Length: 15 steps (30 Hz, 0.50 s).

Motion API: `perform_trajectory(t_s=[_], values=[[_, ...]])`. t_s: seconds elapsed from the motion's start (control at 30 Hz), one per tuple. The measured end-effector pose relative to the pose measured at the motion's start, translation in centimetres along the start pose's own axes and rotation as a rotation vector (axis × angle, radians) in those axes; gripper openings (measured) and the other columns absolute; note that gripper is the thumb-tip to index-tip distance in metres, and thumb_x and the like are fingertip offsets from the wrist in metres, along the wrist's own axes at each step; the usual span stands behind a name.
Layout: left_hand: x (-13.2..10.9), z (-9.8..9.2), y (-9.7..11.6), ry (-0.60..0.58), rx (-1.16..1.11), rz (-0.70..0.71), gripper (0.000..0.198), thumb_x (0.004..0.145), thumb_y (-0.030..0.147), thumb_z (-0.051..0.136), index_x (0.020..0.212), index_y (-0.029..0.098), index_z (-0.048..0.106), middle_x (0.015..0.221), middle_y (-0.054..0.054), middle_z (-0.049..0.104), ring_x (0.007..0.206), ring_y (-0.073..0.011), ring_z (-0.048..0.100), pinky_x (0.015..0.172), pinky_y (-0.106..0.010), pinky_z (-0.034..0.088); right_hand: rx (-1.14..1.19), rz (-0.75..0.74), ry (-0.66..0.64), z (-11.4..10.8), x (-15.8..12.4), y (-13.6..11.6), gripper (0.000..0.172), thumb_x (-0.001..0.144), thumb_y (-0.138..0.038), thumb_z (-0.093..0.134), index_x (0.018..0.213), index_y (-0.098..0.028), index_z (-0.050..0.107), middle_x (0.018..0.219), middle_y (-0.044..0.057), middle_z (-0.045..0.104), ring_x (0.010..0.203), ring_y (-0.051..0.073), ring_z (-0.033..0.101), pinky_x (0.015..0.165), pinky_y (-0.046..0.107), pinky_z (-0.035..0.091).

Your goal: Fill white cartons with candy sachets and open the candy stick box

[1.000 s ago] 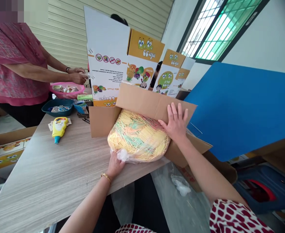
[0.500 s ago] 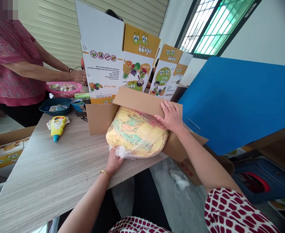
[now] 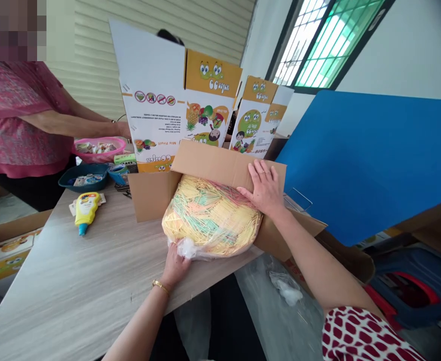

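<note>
Bag of coloured sticks is bulging from an open box onto the desk, its bunched end being gripped by the closed left hand. Fingers spread, the right hand is resting on a cardboard flap. Leftward, a yellow bottle is lying.

Daylight glares white in the window; edges look stretched, top right corner dark, top left pixelated

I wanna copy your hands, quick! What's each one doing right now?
Left hand: closed, holding the bag of sticks by its bunched plastic.
Right hand: open, resting on the cardboard flap.
</note>
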<state>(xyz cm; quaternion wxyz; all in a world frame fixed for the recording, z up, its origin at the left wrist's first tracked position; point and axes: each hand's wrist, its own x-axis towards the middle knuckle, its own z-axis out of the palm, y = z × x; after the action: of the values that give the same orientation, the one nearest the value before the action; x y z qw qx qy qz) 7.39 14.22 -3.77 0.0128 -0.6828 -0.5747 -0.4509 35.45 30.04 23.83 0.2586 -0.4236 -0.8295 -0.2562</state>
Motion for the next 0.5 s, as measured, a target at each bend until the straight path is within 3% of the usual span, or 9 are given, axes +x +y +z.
perform_trajectory(t_s=[0.13,0.27,0.5], values=[[-1.2,1.2,-1.7,0.011,0.021,-0.094,0.041,0.085,0.032,0.051,0.116,0.013,0.071,0.117,-0.016,0.072,0.115,-0.0338,0.066,0.103,-0.056,0.054,-0.022,0.032,0.048,0.0,-0.6,-1.0,0.08,0.102,-0.059,0.043,0.162,-0.008,0.028,0.167,0.02,0.027,0.158,0.034,0.017,0.127,0.061,0.011],[-2.3,2.4,-4.4,0.0,0.037,-0.074,0.042,0.086,0.042,0.051,0.108,0.015,0.074,0.117,-0.015,0.073,0.113,-0.0347,0.067,0.101,-0.055,0.055,-0.015,0.065,0.062,-0.1,-0.8,-1.8,0.077,0.103,-0.058,0.044,0.16,-0.008,0.034,0.167,0.019,0.028,0.158,0.033,0.017,0.128,0.059,0.012],[-1.8,1.9,-8.1,0.051,0.151,0.209,0.032,0.085,0.045,0.054,0.086,0.022,0.077,0.093,-0.011,0.078,0.091,-0.0335,0.071,0.079,-0.049,0.062,0.051,0.117,0.037,0.1,-0.5,-1.5,0.087,0.098,-0.073,0.038,0.149,-0.004,0.047,0.157,0.023,0.045,0.149,0.035,0.034,0.126,0.054,0.022]])
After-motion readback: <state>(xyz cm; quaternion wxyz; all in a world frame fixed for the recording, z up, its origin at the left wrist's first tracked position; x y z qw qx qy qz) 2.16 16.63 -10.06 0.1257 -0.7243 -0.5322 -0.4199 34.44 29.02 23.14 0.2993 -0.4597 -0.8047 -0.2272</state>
